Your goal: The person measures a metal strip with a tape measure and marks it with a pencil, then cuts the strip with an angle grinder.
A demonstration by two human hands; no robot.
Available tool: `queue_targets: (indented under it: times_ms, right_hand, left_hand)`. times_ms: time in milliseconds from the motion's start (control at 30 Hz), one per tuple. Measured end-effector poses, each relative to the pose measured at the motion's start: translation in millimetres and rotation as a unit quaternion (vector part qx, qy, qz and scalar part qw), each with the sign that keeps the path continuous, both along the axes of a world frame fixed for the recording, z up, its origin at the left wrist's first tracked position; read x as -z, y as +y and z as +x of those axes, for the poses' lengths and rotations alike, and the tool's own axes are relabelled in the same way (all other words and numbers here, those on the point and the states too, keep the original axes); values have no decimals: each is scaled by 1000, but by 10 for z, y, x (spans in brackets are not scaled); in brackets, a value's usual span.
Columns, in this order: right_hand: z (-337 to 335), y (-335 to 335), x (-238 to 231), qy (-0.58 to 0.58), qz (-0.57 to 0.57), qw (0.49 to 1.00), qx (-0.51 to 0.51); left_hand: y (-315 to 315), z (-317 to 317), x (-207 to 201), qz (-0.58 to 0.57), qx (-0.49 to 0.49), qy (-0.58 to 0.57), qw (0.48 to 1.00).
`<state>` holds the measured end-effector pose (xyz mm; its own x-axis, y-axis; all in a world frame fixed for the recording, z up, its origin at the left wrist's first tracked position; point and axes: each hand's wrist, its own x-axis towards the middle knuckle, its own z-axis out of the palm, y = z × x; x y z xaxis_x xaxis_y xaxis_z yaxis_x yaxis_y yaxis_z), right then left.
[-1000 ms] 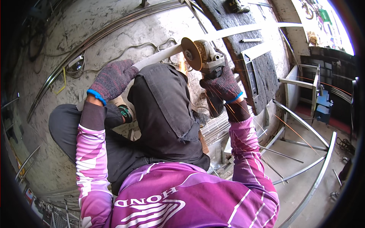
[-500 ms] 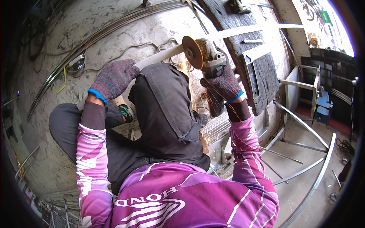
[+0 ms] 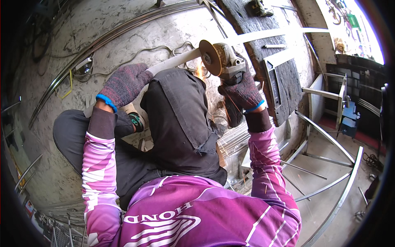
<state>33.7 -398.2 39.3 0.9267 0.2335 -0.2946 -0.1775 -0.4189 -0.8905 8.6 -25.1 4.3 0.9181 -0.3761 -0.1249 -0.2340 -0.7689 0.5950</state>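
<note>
Both my hands wear dark knitted work gloves with blue cuffs. My left hand (image 3: pixel 125 85) is closed round a long flat metal bar (image 3: pixel 175 62), which runs up to the right past my bent knee. My right hand (image 3: pixel 243 88) grips an angle grinder (image 3: pixel 230 68) by its body. The grinder's brown disc (image 3: pixel 210 57) stands upright against the bar, and orange sparks fall below it. Beyond the disc, a bright pale strip (image 3: pixel 263 34) carries on to the right over a dark wooden bench; the disc hides whether it joins the bar.
The dark scarred bench (image 3: pixel 284 96) holds a metal square frame (image 3: pixel 272 82), a short tube (image 3: pixel 273 46) and another power tool (image 3: pixel 260 8). A cable (image 3: pixel 140 51) winds across the floor near long metal rods (image 3: pixel 103 39). Curved metal framing (image 3: pixel 345 193) stands at the right.
The grinder, my right hand and the bar have shifted very slightly to the right. Fewer sparks show around my right wrist. Both grips stay the same.
</note>
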Motion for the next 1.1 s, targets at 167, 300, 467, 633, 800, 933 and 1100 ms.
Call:
queue_targets:
  times_ms: [167, 300, 467, 633, 800, 933, 1100]
  right_hand:
    - [0, 1, 6, 18, -10, 1000, 4]
    - [12, 31, -33, 12, 12, 1000, 5]
    - [16, 57, -122, 6, 21, 1000, 13]
    - [-23, 29, -143, -5, -14, 1000, 17]
    - [-263, -107, -241, -65, 7, 996, 61]
    - [-574, -367, -456, -59, 47, 991, 113]
    - [-1190, -682, -534, -103, -31, 977, 185]
  left_hand:
    - [-6, -9, 12, -13, -13, 7, 1000]
    - [11, -8, 25, -27, 13, -38, 999]
    - [-39, -9, -1, -26, -54, 17, 998]
    - [-95, -22, -57, -48, -68, 17, 996]
    - [-29, -30, -369, -28, -109, 10, 994]
    - [89, -158, -1003, -57, -125, -78, 987]
    - [-2, -521, -1724, -33, -53, -204, 977]
